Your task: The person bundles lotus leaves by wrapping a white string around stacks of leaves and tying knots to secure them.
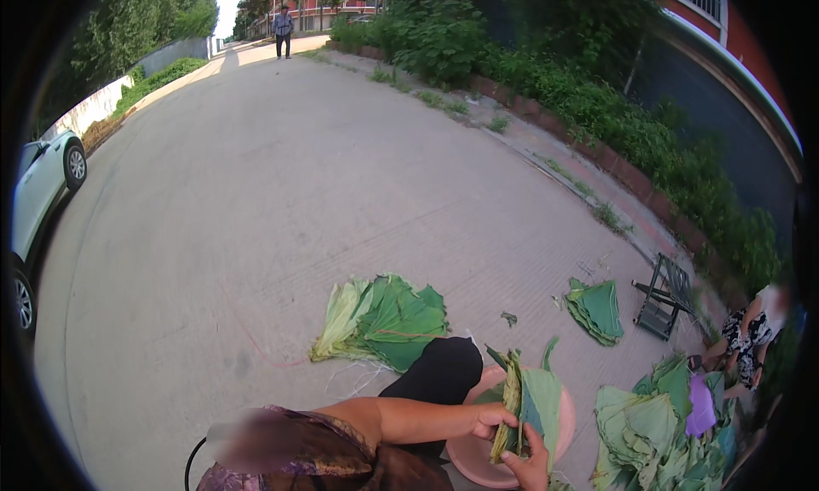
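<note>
A bundle of large folded leaves [539, 399], which look like lotus leaves, stands upright between my two hands, green on one face and yellowed along the edge. My left hand [495, 419] grips its left side with fingers closed. Lower down, my right hand [531, 465] pinches its lower edge between thumb and fingers. Beneath the hands is a round pink basin [565, 435], its inside partly hidden by the leaves. Beyond my dark-clothed knee, a fanned stack of similar leaves [401, 320] lies on the concrete, with thin string beside it.
A larger leaf heap [636, 431] with a purple item [701, 406] lies at right, near a seated person [751, 337]. Further off are a smaller leaf stack [595, 310] and a folding stool [664, 297]. A white car [43, 192] stands left; another person [282, 32] is far up the road.
</note>
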Demonstrator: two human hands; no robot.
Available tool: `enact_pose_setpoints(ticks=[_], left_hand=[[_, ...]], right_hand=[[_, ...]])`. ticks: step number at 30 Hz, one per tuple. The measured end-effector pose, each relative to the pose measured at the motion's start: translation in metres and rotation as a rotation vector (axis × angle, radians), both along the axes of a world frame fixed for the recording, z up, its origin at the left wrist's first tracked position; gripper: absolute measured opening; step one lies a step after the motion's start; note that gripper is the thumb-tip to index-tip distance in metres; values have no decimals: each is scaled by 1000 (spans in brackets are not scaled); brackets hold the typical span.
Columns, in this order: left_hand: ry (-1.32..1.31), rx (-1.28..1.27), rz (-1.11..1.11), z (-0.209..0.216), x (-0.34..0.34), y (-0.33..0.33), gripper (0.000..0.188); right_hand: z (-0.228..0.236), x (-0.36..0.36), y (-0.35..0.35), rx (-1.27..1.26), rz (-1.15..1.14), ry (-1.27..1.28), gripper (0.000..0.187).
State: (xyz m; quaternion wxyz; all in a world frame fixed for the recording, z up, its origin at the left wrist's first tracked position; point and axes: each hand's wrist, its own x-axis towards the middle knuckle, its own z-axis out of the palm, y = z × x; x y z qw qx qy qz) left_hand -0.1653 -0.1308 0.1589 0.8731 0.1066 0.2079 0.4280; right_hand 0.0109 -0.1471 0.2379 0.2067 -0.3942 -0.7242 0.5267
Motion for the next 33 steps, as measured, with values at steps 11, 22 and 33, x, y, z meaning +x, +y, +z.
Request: enact_pose_setpoints(ticks=[11, 22, 33], left_hand=[[-35, -7, 4, -12, 3, 0, 31], [-21, -48, -33, -9, -6, -3, 32], [53, -4, -77, 21, 0, 3, 42]], right_hand=[[18, -3, -12, 50, -77, 8, 53], [-29, 13, -5, 231, -165, 138, 46], [-25, 6, -4, 343, -415, 59, 31]])
